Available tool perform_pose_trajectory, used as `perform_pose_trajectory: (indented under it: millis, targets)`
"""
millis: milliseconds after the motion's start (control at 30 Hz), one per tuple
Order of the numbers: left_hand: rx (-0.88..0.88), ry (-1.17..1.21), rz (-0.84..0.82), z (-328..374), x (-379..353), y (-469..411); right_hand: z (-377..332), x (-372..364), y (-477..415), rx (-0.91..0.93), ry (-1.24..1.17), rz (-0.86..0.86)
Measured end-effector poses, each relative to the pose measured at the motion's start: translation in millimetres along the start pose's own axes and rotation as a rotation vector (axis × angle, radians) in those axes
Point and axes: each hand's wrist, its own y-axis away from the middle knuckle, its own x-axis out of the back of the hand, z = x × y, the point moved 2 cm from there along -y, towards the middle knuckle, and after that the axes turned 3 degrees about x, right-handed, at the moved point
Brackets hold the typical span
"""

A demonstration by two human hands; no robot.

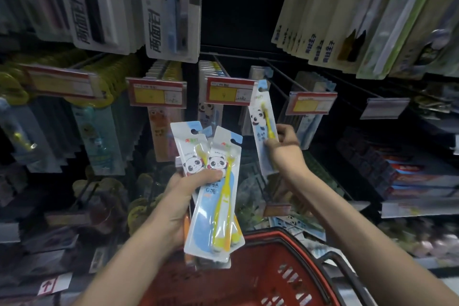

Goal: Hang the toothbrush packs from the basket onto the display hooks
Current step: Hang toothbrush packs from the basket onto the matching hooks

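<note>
My left hand [191,196] grips a fanned bunch of panda toothbrush packs [218,196] with yellow brushes, held upright above the red basket [280,278]. My right hand [285,143] pinches one more panda pack [264,126] and holds it upright, its top hole level with the tip of a display hook [280,77] beside a red and yellow price tag [229,92]. Whether the hole is on the hook cannot be told. More panda packs hang behind that tag.
Rows of hanging toothbrush packs fill the rack above, left and right. Long wire hooks [310,92] with price tags jut toward me at the middle right. Boxed goods [402,174] sit on shelves at the right. The basket sits low, in front of me.
</note>
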Motion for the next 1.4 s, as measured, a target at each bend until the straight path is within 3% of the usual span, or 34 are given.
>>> perform_pose_trajectory:
  millis: [133,500,667,767,833,967,1067,1267,1400]
  targets:
    - [0.004,0.001,-0.007,-1.1,-3.1,-0.1,-6.3,-19.4,-34.9,-0.014,-0.057,0.117]
    - [0.015,0.006,0.007,-6.0,-1.7,-2.6,6.5,-46.4,-48.8,-0.075,-0.201,0.138]
    - [0.014,0.037,0.02,-5.0,-1.6,-0.2,1.9,-37.4,-53.6,-0.088,-0.108,0.11]
    - [0.02,0.067,0.037,-6.0,0.0,-0.1,5.4,-29.5,-34.1,-0.078,0.135,0.08]
    - [0.019,0.06,0.06,-7.3,1.0,-0.6,0.8,-24.1,0.3,-0.052,0.106,0.018]
    - [-0.048,0.08,0.113,-9.5,-1.1,-2.5,-10.7,-19.3,68.2,-0.2,-0.205,-0.321]
    - [-0.098,0.095,0.143,-10.5,-4.6,-2.2,-11.1,-16.5,93.8,-0.262,-0.208,-0.505]
    - [-0.173,0.042,0.209,-11.1,-11.4,-2.5,-0.3,-19.7,96.8,-0.314,-0.278,-0.566]
    - [-0.158,0.062,0.181,-11.9,-15.5,-1.5,2.8,-18.0,91.5,-0.327,-0.284,-0.514]
